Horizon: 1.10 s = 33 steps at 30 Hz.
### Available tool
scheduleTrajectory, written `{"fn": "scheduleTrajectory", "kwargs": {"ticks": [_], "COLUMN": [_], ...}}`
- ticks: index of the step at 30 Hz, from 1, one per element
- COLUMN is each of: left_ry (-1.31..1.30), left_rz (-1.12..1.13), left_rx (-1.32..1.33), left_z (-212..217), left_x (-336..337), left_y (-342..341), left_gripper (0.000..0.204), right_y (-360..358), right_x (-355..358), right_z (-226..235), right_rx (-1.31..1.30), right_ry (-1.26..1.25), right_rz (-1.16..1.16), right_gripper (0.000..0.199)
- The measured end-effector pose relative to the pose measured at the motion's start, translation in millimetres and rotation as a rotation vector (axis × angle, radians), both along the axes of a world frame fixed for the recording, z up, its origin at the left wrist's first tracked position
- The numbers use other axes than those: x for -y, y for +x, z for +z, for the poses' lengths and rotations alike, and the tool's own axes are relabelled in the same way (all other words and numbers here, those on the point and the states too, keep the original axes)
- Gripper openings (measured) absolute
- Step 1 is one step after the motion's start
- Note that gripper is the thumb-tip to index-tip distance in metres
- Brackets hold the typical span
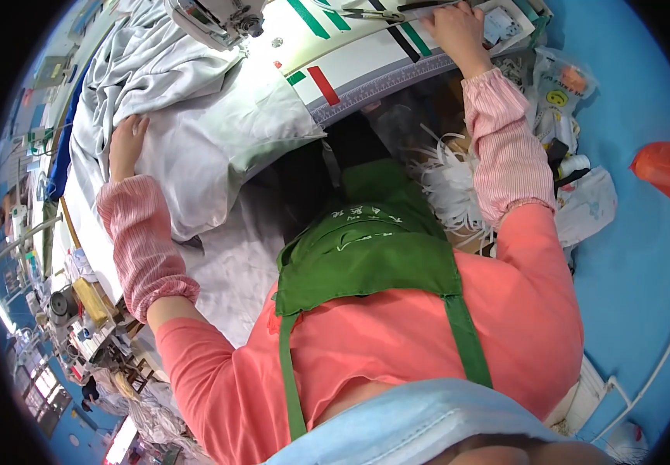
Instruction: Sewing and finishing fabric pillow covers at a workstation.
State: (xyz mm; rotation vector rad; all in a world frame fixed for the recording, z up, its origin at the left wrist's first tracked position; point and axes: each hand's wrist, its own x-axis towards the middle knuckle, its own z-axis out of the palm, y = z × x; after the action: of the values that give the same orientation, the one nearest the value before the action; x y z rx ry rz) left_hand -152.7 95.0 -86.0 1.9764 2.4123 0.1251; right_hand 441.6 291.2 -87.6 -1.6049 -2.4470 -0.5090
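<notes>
My left hand (127,146) lies on a spread of pale grey fabric (195,147) at the left of the sewing table. Its fingers are stretched out on the cloth, open and holding nothing. At the far right of the table, my right hand (459,35) rests with fingers apart and slightly bent, beside a dark slim tool (421,5). No object shows within it, though the fingertips are partly hidden. A sewing machine head (218,19) stands above the fabric at the far edge. The cloth hangs over the table's near edge towards my lap.
A purple-grey ruler strip (381,89) runs along the table's curved front edge. Red, green and black tape strips (323,85) mark the top. A small white tray (503,27) sits beyond my right hand. White fabric strips (451,174) and plastic bags (563,85) hang at the right.
</notes>
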Motion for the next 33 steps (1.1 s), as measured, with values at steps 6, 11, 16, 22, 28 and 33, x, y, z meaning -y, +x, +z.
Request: {"fn": "scheduleTrajectory", "kwargs": {"ticks": [6, 11, 16, 22, 28, 33], "left_ry": [0.295, 0.464, 0.180, -0.049, 0.202, 0.250], "left_rz": [-0.169, -0.364, -0.305, -0.142, 0.134, 0.148], "left_rx": [-0.079, 0.479, 1.172, 1.786, 1.982, 2.020], "left_z": [48, 57, 45, 12, 0, 16], "left_x": [35, 42, 44, 49, 66, 78], "left_y": [122, 255, 322, 327, 331, 345], "left_gripper": [0.037, 0.036, 0.049, 0.029, 0.021, 0.025], "right_y": [9, 1, -46, -63, -86, -97], "right_x": [-23, 17, 131, 165, 208, 207], "right_z": [-29, 2, 50, 7, 0, -5], "right_rx": [-0.007, -0.202, -0.953, -1.260, -0.741, -1.244], "right_ry": [0.102, 0.065, -0.929, -1.141, -0.005, -0.368], "right_rz": [0.072, 0.205, 0.858, 0.797, 1.048, 0.699], "right_gripper": [0.023, 0.015, 0.010, 0.013, 0.039, 0.010]}}
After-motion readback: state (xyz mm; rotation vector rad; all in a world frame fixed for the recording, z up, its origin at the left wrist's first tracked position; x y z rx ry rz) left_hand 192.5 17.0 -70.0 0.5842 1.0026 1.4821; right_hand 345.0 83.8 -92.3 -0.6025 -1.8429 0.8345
